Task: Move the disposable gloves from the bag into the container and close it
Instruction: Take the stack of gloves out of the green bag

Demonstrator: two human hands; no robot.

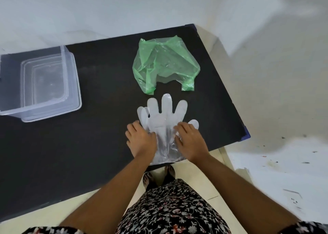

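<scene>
1. Gloves [164,120] lie flat on the near table [88,145] edge, outside the bag [165,63].
2. Left hand [142,139] and right hand [190,139] press them, fingers spread, gripping nothing.
3. Clear container [40,84], far left, holds nothing visible.

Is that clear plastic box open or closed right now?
Open. The container has no lid on top; you see straight down to its bare bottom, and it seems to sit on its lid.

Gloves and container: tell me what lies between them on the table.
Nothing. In the head view, only bare black table separates the gloves from the clear container. The green bag lies beyond the gloves, off that line.
</scene>
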